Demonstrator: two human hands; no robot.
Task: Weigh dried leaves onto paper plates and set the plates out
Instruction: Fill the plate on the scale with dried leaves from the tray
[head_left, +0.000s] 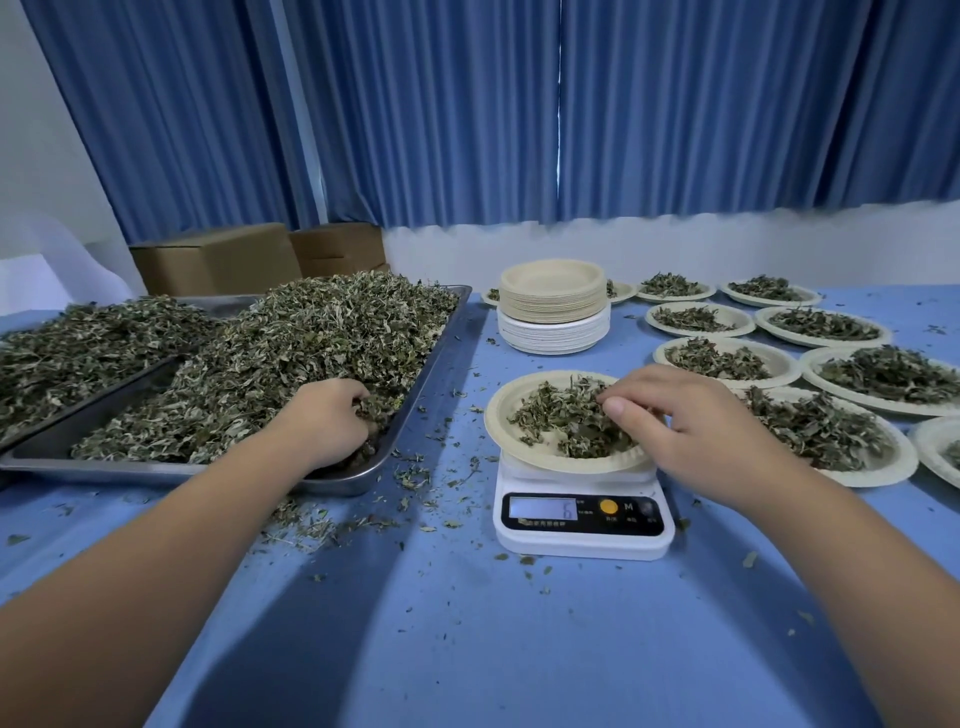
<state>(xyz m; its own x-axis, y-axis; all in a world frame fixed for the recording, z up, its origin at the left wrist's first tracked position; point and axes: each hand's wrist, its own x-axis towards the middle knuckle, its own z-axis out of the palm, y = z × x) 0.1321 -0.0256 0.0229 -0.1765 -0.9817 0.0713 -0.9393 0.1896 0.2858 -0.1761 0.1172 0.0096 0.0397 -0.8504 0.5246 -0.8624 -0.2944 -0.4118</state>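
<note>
My left hand (327, 421) dug curled fingers (353, 392) into the dried leaves (311, 338) heaped in the tray (156, 470). My right hand (696, 421) pinched leaves directly over the paper plate (498, 410) on the scale (582, 540), presumably so adjustments registered.

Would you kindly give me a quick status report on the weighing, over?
Left hand grabbing loose leaves in the tray. Right hand pinching the portion on the plate, plate on scale. Filled plates close at right.
</note>
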